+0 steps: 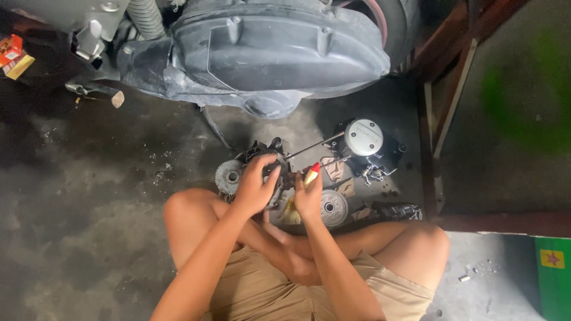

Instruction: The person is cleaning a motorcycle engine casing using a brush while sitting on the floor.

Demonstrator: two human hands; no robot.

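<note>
At the bottom of the frame the person sat cross-legged on the concrete floor in tan shorts, bare knees spread to either side; both forearms reached up toward the middle of the picture. The left hand was curled around a dark, greasy engine part, fingers wrapped over its top and holding it steady; the right hand sat just beside it, closed around a brush with a red-and-yellow handle, its pale bristles pointing down toward the lap. The engine part lay in the centre of the frame, just beyond the knees and between the two hands.

A toothed gear rested on the floor touching the left side of the part; a second round gear disc lay just right of the right hand. A thin metal rod ran slantwise from the part toward the upper right; there stood a black engine block with a round silver cap.

Farther off, across the top of the frame, hung the big grey casing of a scooter, with a ribbed hose at its upper left; a small red-and-yellow box lay at the far left edge. A brown wooden frame stood along the right; a green board filled the lower right corner.
</note>
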